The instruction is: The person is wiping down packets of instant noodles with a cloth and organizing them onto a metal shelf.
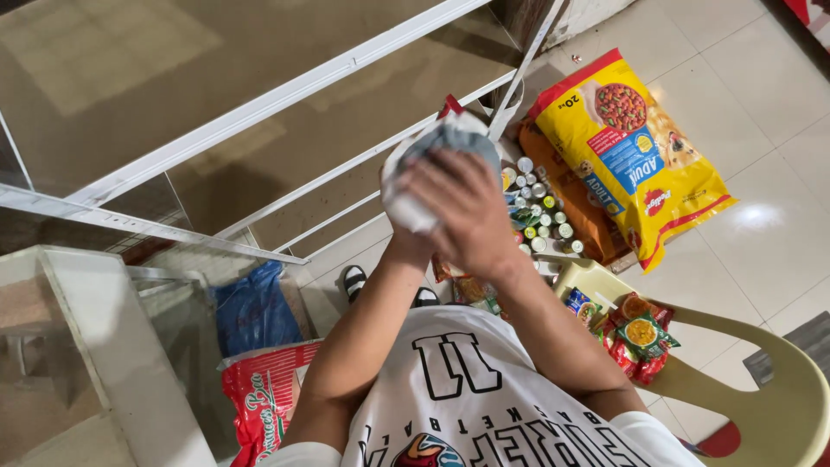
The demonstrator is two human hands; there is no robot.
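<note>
A: Hands?

B: Both up in front of the chest, pressed together around a crumpled grey-and-white cloth (441, 151). Right hand (462, 212) is on top, fingers wrapped over the bundle, clenched on it. Left hand (406, 233) is mostly hidden under the right; it seems to cup the cloth from below, but I cannot tell how its fingers sit.

A: Where's the cloth relative to everything else?

B: Held in the air, just beside the white metal frame (285, 91) of a glass counter. A small red bit pokes out at the top of the bundle; can't tell what it is.

A: Below the hands?

B: Tiled floor (761, 225). A big yellow pet food bag (635, 160) lies flat on it, on top of an orange bag. Just beside those, a cluster of small cans (540, 212), lids up. Near the right forearm, a beige plastic chair (761, 380) with snack packets (635, 342) on the seat.

A: Left side?

B: Red sack (264, 398) and a blue plastic bag (255, 307) against the counter base. Sandalled feet (354, 281) visible between them and the cans.
</note>
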